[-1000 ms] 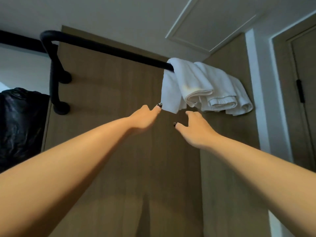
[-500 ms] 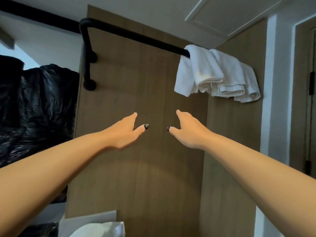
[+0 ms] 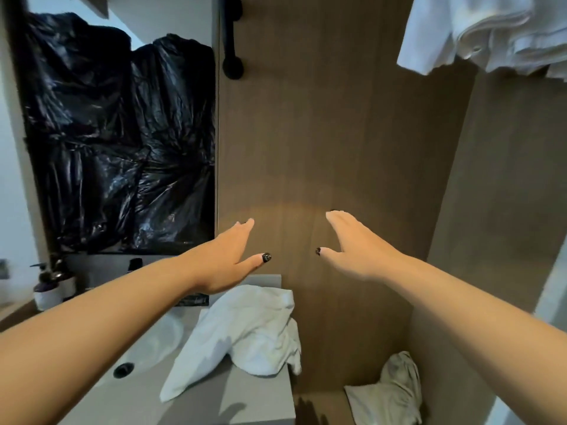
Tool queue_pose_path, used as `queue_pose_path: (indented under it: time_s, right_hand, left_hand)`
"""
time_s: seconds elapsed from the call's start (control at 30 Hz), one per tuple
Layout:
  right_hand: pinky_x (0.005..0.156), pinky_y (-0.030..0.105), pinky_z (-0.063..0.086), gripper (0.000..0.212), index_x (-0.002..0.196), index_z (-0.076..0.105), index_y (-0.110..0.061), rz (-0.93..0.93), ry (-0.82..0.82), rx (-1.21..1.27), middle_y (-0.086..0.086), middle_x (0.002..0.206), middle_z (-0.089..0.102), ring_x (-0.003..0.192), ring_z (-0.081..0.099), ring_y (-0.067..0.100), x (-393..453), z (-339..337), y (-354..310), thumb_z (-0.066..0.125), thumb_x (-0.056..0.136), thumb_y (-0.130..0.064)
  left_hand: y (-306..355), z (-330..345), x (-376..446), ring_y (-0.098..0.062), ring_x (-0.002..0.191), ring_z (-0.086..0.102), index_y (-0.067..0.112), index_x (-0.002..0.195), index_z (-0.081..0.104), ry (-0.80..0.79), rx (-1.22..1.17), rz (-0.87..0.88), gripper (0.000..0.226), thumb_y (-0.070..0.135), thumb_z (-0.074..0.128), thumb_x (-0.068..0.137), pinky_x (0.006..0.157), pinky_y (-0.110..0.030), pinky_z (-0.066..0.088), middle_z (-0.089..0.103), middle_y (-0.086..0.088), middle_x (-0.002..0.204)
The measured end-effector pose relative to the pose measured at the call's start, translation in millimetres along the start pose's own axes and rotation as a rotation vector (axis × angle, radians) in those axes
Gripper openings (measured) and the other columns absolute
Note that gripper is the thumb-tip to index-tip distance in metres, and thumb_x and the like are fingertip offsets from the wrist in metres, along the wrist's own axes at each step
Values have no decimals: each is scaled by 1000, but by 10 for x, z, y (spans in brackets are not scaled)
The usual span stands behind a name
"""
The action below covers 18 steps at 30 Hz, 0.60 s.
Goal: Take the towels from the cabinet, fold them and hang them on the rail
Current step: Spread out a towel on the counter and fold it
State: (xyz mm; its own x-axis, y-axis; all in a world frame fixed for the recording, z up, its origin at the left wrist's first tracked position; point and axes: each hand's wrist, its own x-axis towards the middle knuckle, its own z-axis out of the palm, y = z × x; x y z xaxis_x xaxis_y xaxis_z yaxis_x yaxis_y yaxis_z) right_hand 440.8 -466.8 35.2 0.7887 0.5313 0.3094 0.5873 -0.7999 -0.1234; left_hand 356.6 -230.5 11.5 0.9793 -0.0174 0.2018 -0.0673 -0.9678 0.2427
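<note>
Both hands have come down from the hung towels, and the view has tipped downward with them, so that the rail's towels now sit at the top right corner and the vanity has come into sight below; largest in view is the wood-grain cabinet wall (image 3: 337, 133), with black plastic sheeting (image 3: 122, 133) covering the area to its left; on that wall's upper left a black rail bracket (image 3: 231, 41) shows, while the bar itself is out of frame; the folded white towels (image 3: 491, 32) hang at the upper right. Below, a grey vanity counter (image 3: 254, 403) carries a crumpled white towel (image 3: 245, 335) at its right edge, beside the sink basin (image 3: 147, 342); a second, duller towel (image 3: 395, 391) lies in the low recess at the bottom right; small bottles (image 3: 52, 286) stand at the counter's far left. The left hand (image 3: 227, 259) and the right hand (image 3: 359, 250) hover apart above the crumpled towel, fingers straight and relaxed, holding nothing. That towel looks soft, light and limp, so it would likely sag and unfold when lifted; pinching two corners of one edge should let it hang flat for folding.
</note>
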Motion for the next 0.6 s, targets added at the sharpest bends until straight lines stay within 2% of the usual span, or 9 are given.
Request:
queue_pose_path:
  time_s: [0.17,0.37,0.5,0.6]
  right_hand:
    - [119,35,25,71,157,16,-23,-26,-106,62,-7,165,3,150,15,17,44,547,-193,50,98,-45]
    - [118,31,25,71,157,14,-26,-15,-244,113,-11,164,-4,151,9,14,212,1175,-386,50,98,-44]
    - [115,31,30,73,158,12,-24,6,-330,77,-9,165,-3,147,23,17,370,1547,-547,51,98,-43]
    - [117,33,26,73,158,11,-22,21,-348,26,-6,165,-2,148,19,18,477,1745,-603,50,99,-42]
  left_hand:
    - [-461,279,-102,-8,151,-4,20,156,-14,-85,-65,-37,83,56,35,100,118,-25,5,-9,6,164]
    - [-1200,704,-18,-8,151,3,22,155,-16,-97,-208,-87,92,63,39,94,122,-29,11,-8,10,164]
    - [-1560,1059,107,-11,152,0,20,156,-15,-183,-259,-48,90,56,43,98,121,-28,7,-9,8,164]
    - [-1761,1262,209,-13,152,0,17,156,-14,-246,-283,-44,86,50,43,100,118,-25,5,-8,4,165]
